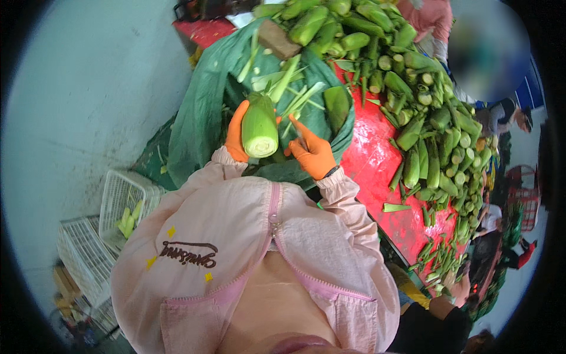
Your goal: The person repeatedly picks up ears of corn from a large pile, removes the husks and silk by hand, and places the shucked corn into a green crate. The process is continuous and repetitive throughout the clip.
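My left hand (238,132), in an orange glove, grips an ear of corn in its green husk (260,126). The ear's cut, pale round end faces me. Just right of it is my right hand (310,148), also orange-gloved, with its fingers curled around a small, thin tool (303,142), perhaps a knife, mostly hidden by the fingers. Beneath both hands spreads a green mesh sack (199,110) with loose husk strips (305,99) on it. A brown block (277,39) rests at the sack's far side.
Many husked-on corn ears (415,128) are heaped on a red table (369,146) to the right. White plastic baskets (106,203) stand at lower left, one holding some pale green ears (129,219). Co-workers are along the table's far side, and another person (442,327) is at lower right.
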A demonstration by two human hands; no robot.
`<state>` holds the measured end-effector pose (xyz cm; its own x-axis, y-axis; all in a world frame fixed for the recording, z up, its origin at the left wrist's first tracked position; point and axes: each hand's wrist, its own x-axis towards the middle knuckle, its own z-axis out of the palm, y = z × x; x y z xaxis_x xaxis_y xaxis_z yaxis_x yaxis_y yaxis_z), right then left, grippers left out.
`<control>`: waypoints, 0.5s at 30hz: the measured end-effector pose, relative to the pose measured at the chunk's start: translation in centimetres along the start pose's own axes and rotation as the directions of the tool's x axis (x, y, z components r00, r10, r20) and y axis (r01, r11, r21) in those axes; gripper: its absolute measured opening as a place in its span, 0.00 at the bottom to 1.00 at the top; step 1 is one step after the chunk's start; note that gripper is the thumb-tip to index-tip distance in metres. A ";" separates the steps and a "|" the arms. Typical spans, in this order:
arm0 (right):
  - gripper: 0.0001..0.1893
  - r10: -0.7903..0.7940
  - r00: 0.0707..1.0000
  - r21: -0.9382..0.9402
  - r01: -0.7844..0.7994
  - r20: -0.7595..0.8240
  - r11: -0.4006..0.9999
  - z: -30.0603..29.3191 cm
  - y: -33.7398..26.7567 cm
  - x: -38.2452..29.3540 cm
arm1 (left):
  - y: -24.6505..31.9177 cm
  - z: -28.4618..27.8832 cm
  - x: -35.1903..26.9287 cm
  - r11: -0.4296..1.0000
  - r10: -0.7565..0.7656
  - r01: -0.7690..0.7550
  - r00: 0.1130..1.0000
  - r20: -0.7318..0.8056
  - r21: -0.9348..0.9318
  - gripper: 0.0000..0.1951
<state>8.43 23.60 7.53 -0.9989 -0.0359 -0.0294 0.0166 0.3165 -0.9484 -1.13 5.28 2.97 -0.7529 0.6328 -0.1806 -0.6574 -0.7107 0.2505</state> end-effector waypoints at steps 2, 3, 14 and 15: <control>0.46 -0.235 0.963 -0.545 0.269 0.133 0.794 1.9 -2.1 0.2 | 1.0 -4.0 -1.2 0.991 -0.021 0.042 0.986 0.167 -0.123 0.26; 0.49 -0.283 0.931 -0.641 0.363 0.229 0.676 2.8 -2.5 0.7 | 1.1 -4.3 -2.0 0.990 -0.006 0.029 0.986 0.166 -0.136 0.26; 0.50 -0.270 0.773 -0.743 0.630 0.574 0.224 6.7 -4.7 3.2 | 3.0 -3.4 -8.4 0.984 -0.011 0.016 1.000 0.028 -0.177 0.18; 0.50 -0.250 0.796 -0.777 0.599 0.551 0.193 7.0 -4.8 3.1 | 2.9 -2.6 -8.8 0.989 0.000 -0.011 0.997 -0.072 -0.146 0.17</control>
<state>5.56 15.34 9.83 -0.7754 -0.6302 0.0397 -0.6286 0.7764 0.0449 3.47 -3.12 2.86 -0.7534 0.6088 -0.2483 -0.6465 -0.7548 0.1108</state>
